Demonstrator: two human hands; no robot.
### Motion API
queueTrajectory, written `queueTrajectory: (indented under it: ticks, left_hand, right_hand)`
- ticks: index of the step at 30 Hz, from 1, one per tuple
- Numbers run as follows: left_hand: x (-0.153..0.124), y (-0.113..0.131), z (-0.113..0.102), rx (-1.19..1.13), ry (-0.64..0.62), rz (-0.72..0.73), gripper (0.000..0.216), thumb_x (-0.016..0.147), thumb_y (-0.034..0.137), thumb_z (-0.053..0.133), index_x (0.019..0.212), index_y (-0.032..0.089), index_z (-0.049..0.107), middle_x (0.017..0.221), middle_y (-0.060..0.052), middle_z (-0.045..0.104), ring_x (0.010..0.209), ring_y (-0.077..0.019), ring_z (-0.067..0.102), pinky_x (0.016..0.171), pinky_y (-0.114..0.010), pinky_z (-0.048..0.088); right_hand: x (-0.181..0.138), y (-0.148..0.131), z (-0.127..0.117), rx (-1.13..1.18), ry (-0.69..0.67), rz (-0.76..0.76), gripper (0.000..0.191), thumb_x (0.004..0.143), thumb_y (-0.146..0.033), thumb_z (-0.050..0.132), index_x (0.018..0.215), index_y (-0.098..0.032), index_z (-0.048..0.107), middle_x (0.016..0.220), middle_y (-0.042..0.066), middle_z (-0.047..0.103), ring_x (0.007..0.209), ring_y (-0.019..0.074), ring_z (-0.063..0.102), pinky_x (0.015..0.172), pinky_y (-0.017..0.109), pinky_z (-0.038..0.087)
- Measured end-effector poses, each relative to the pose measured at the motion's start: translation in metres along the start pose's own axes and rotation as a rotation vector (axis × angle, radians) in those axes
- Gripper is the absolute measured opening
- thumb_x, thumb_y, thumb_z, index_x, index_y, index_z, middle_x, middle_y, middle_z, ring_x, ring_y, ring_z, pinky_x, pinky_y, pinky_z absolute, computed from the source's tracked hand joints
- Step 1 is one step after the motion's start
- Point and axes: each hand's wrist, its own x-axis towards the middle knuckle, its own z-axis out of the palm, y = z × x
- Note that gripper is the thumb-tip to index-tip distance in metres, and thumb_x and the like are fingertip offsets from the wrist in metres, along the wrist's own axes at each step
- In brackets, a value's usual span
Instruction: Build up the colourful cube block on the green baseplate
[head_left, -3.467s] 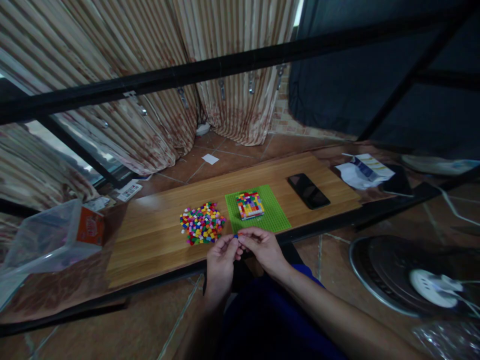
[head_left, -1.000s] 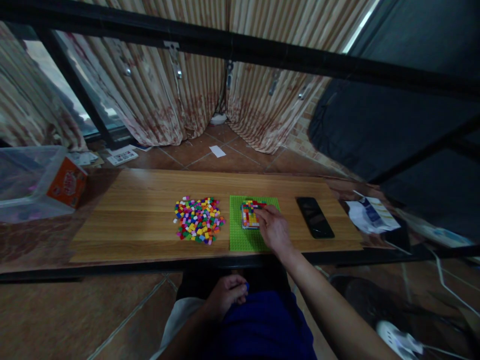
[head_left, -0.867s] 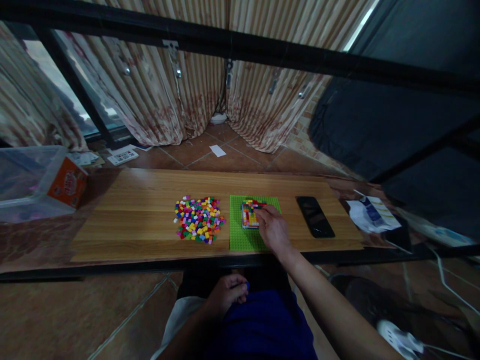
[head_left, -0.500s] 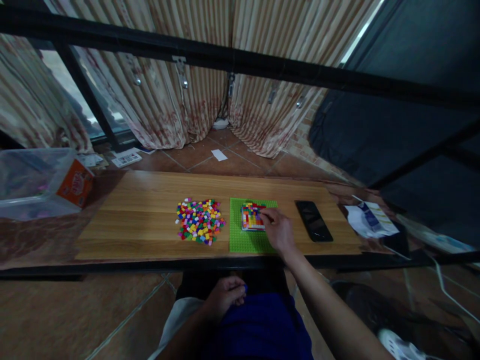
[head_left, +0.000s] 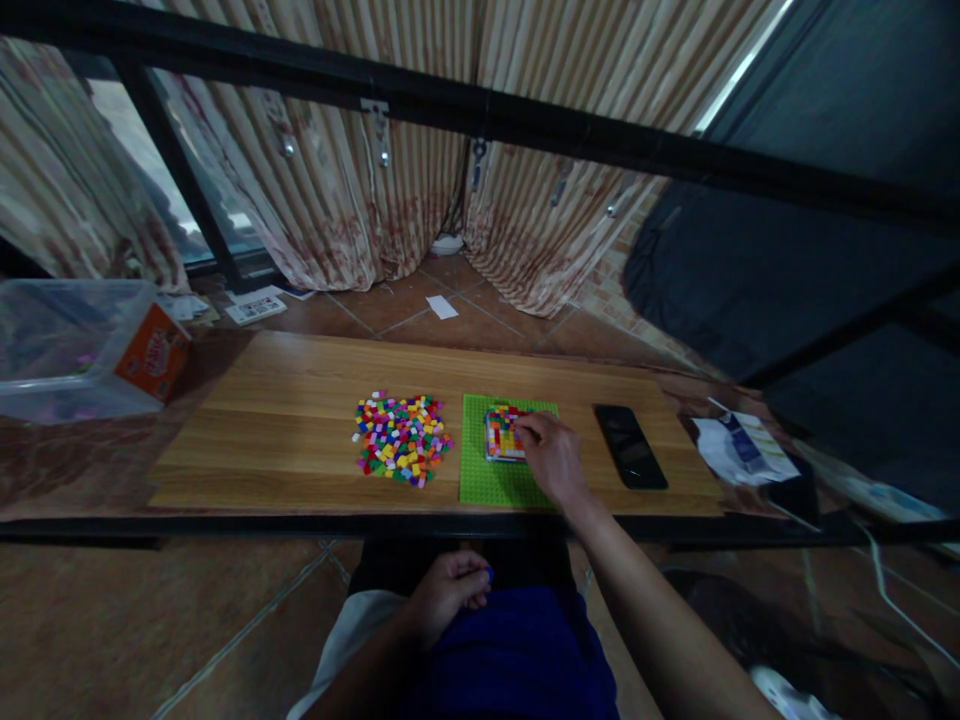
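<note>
On a green studded baseplate [head_left: 474,475] stands a low block of small multicoloured toy bricks [head_left: 504,436]. My right hand [head_left: 553,458] reaches over its right side, thumb and fingers pinched together at the top. Whatever the fingertips hold, if anything, is hidden. Low over my lap, my left hand [head_left: 450,590] is closed, with a small blue brick [head_left: 490,575] showing at its fingertips. A loose pile of small bricks [head_left: 403,438] in many colours lies left of the baseplate.
A black phone [head_left: 630,447] lies right of the baseplate on the wooden table [head_left: 300,400]. Papers [head_left: 742,450] rest beyond the table's right end. A clear plastic box [head_left: 75,350] stands at the left. A dark metal bar [head_left: 525,112] crosses the view before the curtains.
My right hand has shifted slightly over the brick block, its fingers still pinched. My left hand stays closed in place. The camera view has shifted a little.
</note>
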Motion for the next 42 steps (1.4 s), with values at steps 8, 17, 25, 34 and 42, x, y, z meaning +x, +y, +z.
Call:
queueTrajectory:
  ticks: [8,17,25,34,42]
  left_hand:
    - [0.0011,-0.0019,0.0005,-0.005,0.016,-0.010,0.046,0.060,0.053,0.081,0.080,0.015,0.064,0.068,0.000,0.062,0.058,-0.0090,0.053,0.059,-0.024,0.037]
    - [-0.0024,0.0013,0.0012,-0.021,-0.002,-0.003,0.041,0.063,0.050,0.080,0.078,0.015,0.064,0.071,-0.001,0.063,0.061,-0.0097,0.054,0.061,-0.025,0.038]
    - [-0.0022,0.0017,0.0017,-0.028,0.004,-0.008,0.041,0.062,0.049,0.080,0.079,0.015,0.064,0.071,-0.001,0.063,0.061,-0.0098,0.054,0.062,-0.026,0.039]
    - [-0.0004,0.0005,0.0013,-0.024,0.012,-0.026,0.041,0.062,0.049,0.080,0.080,0.015,0.064,0.071,-0.001,0.062,0.061,-0.0099,0.054,0.063,-0.025,0.039]
    - [-0.0006,-0.0009,0.0004,-0.015,0.000,-0.004,0.044,0.061,0.053,0.081,0.078,0.015,0.064,0.069,0.000,0.062,0.060,-0.0097,0.054,0.060,-0.025,0.037]
  right_hand:
    - [-0.0003,-0.0006,0.0028,0.017,0.018,0.009,0.023,0.088,-0.023,0.051,0.082,-0.021,0.073,0.091,0.008,0.070,0.083,0.0204,0.065,0.079,0.034,0.051]
    - [-0.0015,0.0020,0.0025,0.017,0.015,-0.004,0.024,0.086,-0.022,0.050,0.083,-0.022,0.073,0.092,0.008,0.070,0.084,0.0209,0.064,0.080,0.035,0.052]
    - [-0.0008,0.0009,0.0009,0.038,0.028,0.016,0.024,0.083,-0.021,0.051,0.090,-0.021,0.074,0.093,0.008,0.071,0.085,0.0213,0.065,0.081,0.036,0.052]
    - [-0.0017,0.0025,0.0031,0.064,0.023,0.051,0.023,0.082,-0.021,0.052,0.092,-0.020,0.074,0.092,0.007,0.071,0.082,0.0209,0.066,0.077,0.036,0.053]
    - [-0.0050,0.0075,0.0097,0.095,0.031,0.003,0.027,0.085,-0.021,0.050,0.099,-0.023,0.074,0.098,0.006,0.072,0.090,0.0211,0.067,0.085,0.038,0.053]
